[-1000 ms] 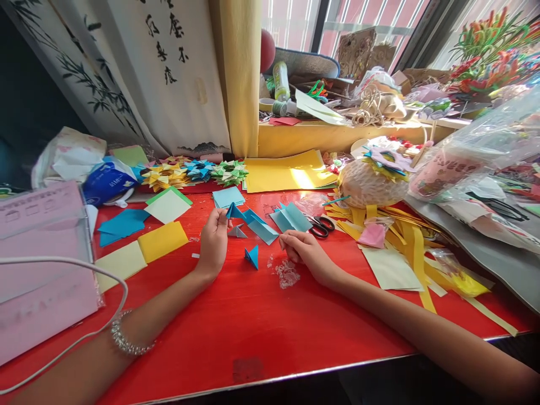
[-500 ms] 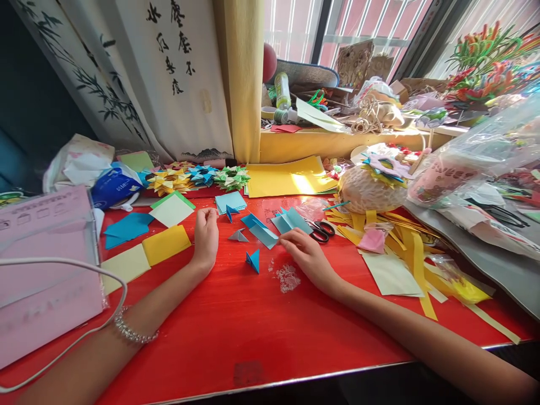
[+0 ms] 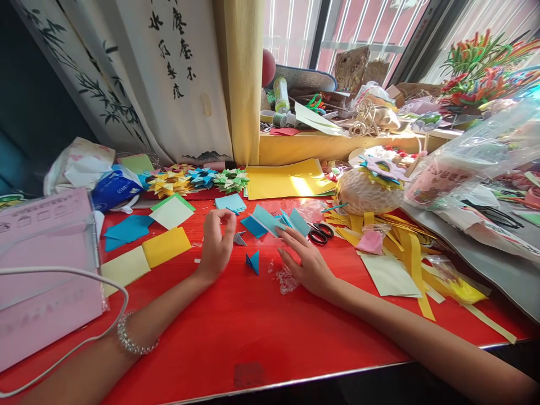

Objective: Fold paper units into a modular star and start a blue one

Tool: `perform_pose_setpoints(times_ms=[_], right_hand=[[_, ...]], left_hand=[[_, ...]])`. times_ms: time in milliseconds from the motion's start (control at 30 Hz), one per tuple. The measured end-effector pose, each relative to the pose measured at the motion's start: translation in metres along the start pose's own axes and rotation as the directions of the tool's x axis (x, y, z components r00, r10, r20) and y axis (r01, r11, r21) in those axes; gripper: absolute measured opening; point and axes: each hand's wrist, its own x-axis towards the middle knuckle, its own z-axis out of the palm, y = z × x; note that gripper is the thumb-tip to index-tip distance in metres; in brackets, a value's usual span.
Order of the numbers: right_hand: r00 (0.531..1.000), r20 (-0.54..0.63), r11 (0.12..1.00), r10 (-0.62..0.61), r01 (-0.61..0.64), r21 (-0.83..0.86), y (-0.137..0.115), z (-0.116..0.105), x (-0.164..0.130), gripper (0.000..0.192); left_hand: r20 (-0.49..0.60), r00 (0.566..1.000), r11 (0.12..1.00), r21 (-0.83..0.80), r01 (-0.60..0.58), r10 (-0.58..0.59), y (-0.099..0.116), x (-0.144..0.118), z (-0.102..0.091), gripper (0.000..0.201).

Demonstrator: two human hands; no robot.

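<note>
My left hand (image 3: 216, 243) rests on the red table (image 3: 253, 332), fingers curled and apart, holding nothing; a small grey-blue folded triangle (image 3: 239, 239) lies just right of its fingertips. My right hand (image 3: 306, 260) reaches left and pinches the edge of a light blue folded paper (image 3: 266, 219), which is tilted up off the table above a darker blue piece (image 3: 253, 227). A small blue folded triangle (image 3: 253, 262) stands between the hands. A stack of light blue squares (image 3: 230, 202) lies beyond the left hand.
Black scissors (image 3: 319, 232) lie right of the held paper. Folded paper stars (image 3: 198, 178) and a yellow sheet (image 3: 287, 179) sit at the back. Yellow strips (image 3: 415, 253), plastic bags (image 3: 464, 163), a pink box (image 3: 42, 264) with a white cable (image 3: 84, 270) flank the work area.
My left hand set down the blue folded piece it held and drew back with fingers apart. My right hand reached left and lifted the light blue folded paper off the table.
</note>
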Motion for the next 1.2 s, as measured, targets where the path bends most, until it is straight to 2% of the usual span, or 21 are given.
perform_pose_setpoints(times_ms=[100,200,300,433,533,600,667,733,767,800,900,967,1033,1067,1133,1200], right_hand=[[0.997,-0.012,0.997,-0.080,0.080,0.002,-0.005,-0.003,-0.001,0.050],[0.980,0.077,0.983,-0.186,0.185,0.016,-0.010,-0.003,-0.001,0.056],[0.961,0.133,0.970,-0.243,0.245,0.001,-0.012,-0.003,-0.001,0.058],[0.946,0.145,0.955,-0.289,0.296,-0.031,-0.013,-0.003,0.000,0.054],[0.964,0.125,0.971,-0.236,0.238,-0.002,-0.012,-0.004,0.000,0.051],[0.983,0.089,0.987,-0.159,0.154,0.052,-0.012,-0.004,-0.002,0.053],[0.997,0.050,0.986,-0.059,0.050,0.160,-0.014,-0.004,-0.003,0.055],[0.996,0.051,0.940,0.075,-0.088,0.331,-0.016,-0.005,-0.005,0.058],[0.986,0.069,0.892,0.149,-0.164,0.420,-0.018,-0.005,-0.006,0.059],[0.971,0.092,0.832,0.221,-0.237,0.503,-0.019,-0.006,-0.006,0.060],[0.916,0.176,0.642,0.361,-0.381,0.665,-0.022,-0.006,-0.006,0.047],[0.882,0.245,0.537,0.402,-0.444,0.717,-0.021,-0.006,-0.004,0.032],[0.844,0.330,0.427,0.422,-0.507,0.749,-0.019,-0.005,-0.002,0.027],[0.824,0.365,0.378,0.434,-0.534,0.757,-0.018,-0.005,-0.001,0.027],[0.794,0.403,0.317,0.455,-0.568,0.760,-0.017,-0.004,0.001,0.027],[0.790,0.384,0.320,0.478,-0.564,0.761,-0.016,-0.003,0.002,0.028]], left_hand=[[0.201,0.977,0.994,0.062,-0.091,0.077,0.011,-0.008,-0.002,0.024],[0.299,0.949,0.986,0.091,-0.136,0.103,0.014,-0.011,-0.004,0.029],[0.298,0.949,0.982,0.119,-0.146,0.105,0.011,-0.010,-0.004,0.027],[0.234,0.971,0.987,0.135,-0.090,0.056,0.004,-0.006,0.000,0.031],[0.228,0.964,0.978,0.124,-0.167,0.135,0.002,-0.006,0.000,0.028],[0.283,0.923,0.949,0.101,-0.297,0.259,0.003,-0.009,-0.001,0.025],[0.374,0.839,0.895,0.045,-0.443,0.396,0.007,-0.015,-0.003,0.020],[0.446,0.756,0.851,-0.025,-0.524,0.479,0.014,-0.024,-0.004,0.017],[0.460,0.739,0.845,-0.051,-0.532,0.492,0.019,-0.030,-0.004,0.016],[0.468,0.747,0.860,-0.058,-0.507,0.472,0.023,-0.035,-0.003,0.015],[0.408,0.874,0.959,-0.018,-0.282,0.265,0.036,-0.048,0.000,0.011],[0.385,0.917,0.995,-0.028,-0.100,0.103,0.040,-0.050,0.003,0.009],[0.348,0.937,0.997,-0.057,0.048,-0.026,0.039,-0.046,0.004,0.013],[0.325,0.944,0.993,-0.069,0.091,-0.064,0.037,-0.043,0.005,0.015],[0.295,0.952,0.992,-0.073,0.106,-0.080,0.032,-0.037,0.005,0.017],[0.306,0.951,0.997,-0.053,0.051,-0.032,0.029,-0.033,0.005,0.019]])
